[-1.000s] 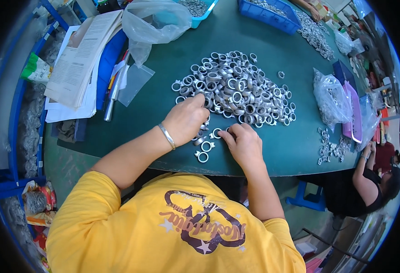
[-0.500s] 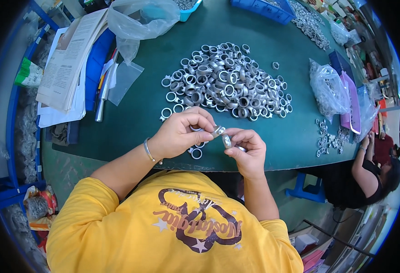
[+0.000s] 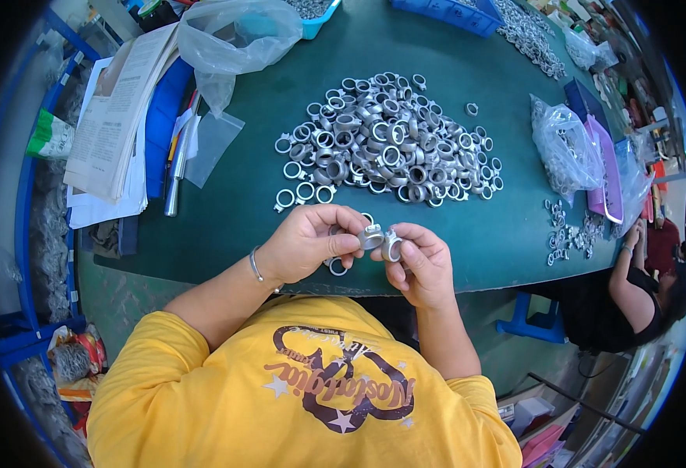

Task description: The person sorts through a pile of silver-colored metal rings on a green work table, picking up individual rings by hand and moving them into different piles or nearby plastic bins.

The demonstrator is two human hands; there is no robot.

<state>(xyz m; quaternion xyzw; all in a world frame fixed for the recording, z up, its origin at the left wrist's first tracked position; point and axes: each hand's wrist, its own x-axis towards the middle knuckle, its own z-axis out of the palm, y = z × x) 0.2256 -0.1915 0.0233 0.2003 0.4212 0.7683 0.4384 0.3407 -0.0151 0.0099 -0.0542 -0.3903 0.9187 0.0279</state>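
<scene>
Between thumb and fingers, my left hand (image 3: 312, 240) pinches a silver metal ring clamp (image 3: 371, 236) with a small lug on its rim. My right hand (image 3: 423, 265) is closed on a second ring clamp (image 3: 392, 246), its round opening turned partly upward. The two clamps are held side by side, close together, over the near part of the green table (image 3: 226, 226). A large heap of similar ring clamps (image 3: 394, 144) lies just beyond my hands. A few loose ones, such as a ring clamp (image 3: 337, 267), lie partly hidden under my left hand.
Papers (image 3: 120, 117) and a clear plastic bag (image 3: 238, 39) lie at the left. A bagged batch of parts (image 3: 565, 148), a purple tray (image 3: 604, 171) and small loose parts (image 3: 569, 236) are at the right. Blue bins stand at the back. Another person (image 3: 632, 288) sits far right.
Both hands have come slightly nearer to me. The clamps have been turned, so their round openings now show more than their lugged sides.
</scene>
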